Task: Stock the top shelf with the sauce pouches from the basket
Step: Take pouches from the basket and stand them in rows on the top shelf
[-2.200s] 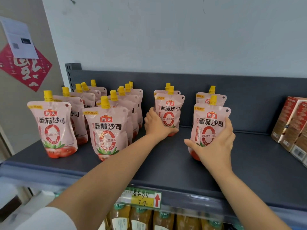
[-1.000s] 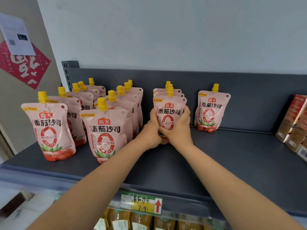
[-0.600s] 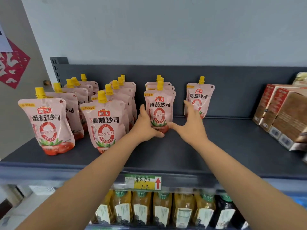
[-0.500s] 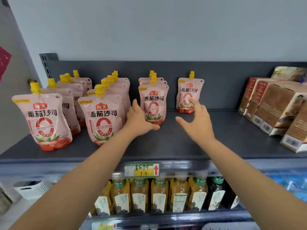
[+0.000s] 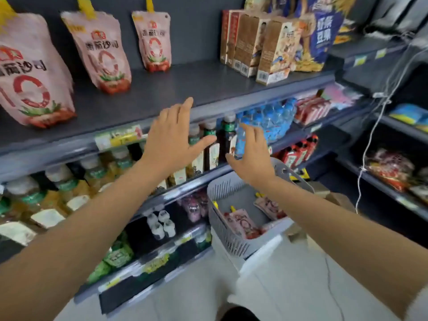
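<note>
**A:** Several tomato sauce pouches (image 5: 240, 224) lie flat in the grey slatted basket (image 5: 228, 236) on the floor, below and to the right of both hands. I count at least three, though blur hides the rest.

**B:** And on the top shelf (image 5: 176, 89)?

**A:** Three standing pouches (image 5: 105, 52) show, one behind another toward the back wall, with bare shelf to their right before the brown cartons (image 5: 261, 47).

**B:** The hands?

**A:** Both empty. Left hand (image 5: 172, 137) is spread wide just in front of the shelf edge; right hand (image 5: 251, 156) is open, fingers loosely curved, hanging over the basket.

**B:** So where might it go wrong?

**A:** My guess: the pouches are soft and lie partly overlapped, so a grab by a corner could drag a second one up and drop it. The basket rim looks close to the lower shelf's bottles (image 5: 209, 144), so a hurried lift might clip them. And a limp pouch set down off its base would likely topple into its neighbours.
</note>
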